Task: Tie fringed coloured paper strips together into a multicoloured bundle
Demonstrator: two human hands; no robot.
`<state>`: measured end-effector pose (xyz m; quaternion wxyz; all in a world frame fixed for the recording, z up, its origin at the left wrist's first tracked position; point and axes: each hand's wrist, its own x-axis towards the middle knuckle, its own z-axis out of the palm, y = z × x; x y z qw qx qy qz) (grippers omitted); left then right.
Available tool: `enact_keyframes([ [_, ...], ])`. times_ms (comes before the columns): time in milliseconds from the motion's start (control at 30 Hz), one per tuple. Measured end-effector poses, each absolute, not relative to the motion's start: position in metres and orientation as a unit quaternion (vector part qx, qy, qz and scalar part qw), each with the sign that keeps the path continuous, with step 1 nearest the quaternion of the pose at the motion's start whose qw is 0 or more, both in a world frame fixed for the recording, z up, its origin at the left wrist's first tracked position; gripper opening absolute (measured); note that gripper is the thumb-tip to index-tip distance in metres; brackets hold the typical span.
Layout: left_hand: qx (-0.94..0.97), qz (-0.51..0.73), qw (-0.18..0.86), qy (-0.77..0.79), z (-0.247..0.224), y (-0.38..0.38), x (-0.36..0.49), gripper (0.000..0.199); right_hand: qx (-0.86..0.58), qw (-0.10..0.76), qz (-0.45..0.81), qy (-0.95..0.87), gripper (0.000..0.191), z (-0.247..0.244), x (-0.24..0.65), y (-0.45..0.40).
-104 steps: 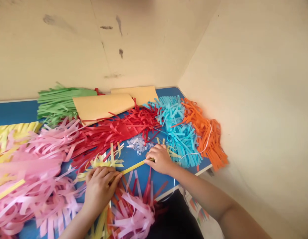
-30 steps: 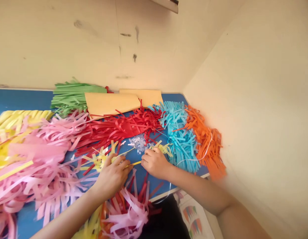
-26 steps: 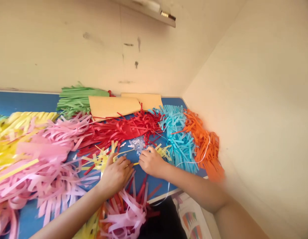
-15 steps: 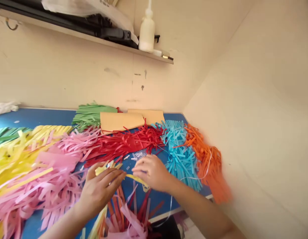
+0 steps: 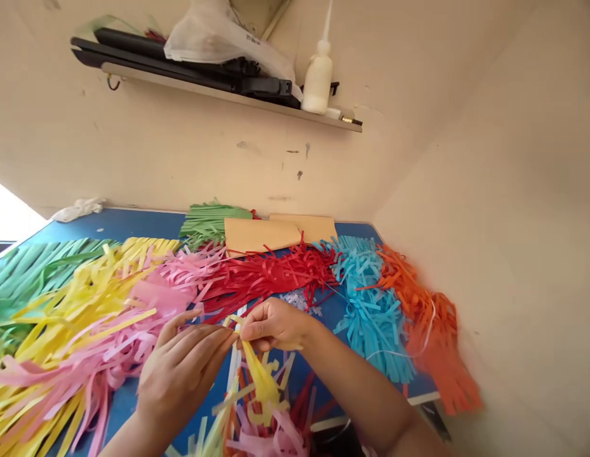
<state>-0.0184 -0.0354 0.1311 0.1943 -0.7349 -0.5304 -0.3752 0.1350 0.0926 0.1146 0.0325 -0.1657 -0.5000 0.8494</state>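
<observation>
Yellow paper, twisted narrow at its top and fringed below, hangs from my fingers over the near part of the blue table. My left hand pinches its top end from the left. Close against those fingertips, my right hand pinches the same twisted end, thumb and forefinger pressed together. Beneath the yellow piece lie pink strips mixed with orange and red ones. A pale strip bundle stretches down below my left fingertips.
Fringed paper covers much of the blue table: green, yellow, pink, red, light blue, orange. Tan sheets lie at the back. A wall shelf holds a white bottle.
The view has shifted left. My hands have come together at the yellow paper, which now hangs downward. My right fingers have closed into a pinch.
</observation>
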Motion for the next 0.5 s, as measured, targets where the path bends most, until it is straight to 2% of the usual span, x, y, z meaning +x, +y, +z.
enact_keyframes([
  [133,-0.687,-0.415,0.146,-0.578,0.121,-0.038,-0.014,0.011,-0.212,0.093,0.849,-0.475,0.05,0.111,0.129,0.086],
  [333,-0.584,-0.475,0.003,-0.658,0.115,-0.04,-0.006,0.021,-0.22,0.194,0.815,-0.5,0.051,0.125,0.116,0.075],
  [500,-0.55,-0.489,-0.07,-0.673,0.111,-0.045,-0.02,0.025,-0.21,0.24,0.767,-0.557,0.037,0.124,0.126,0.084],
])
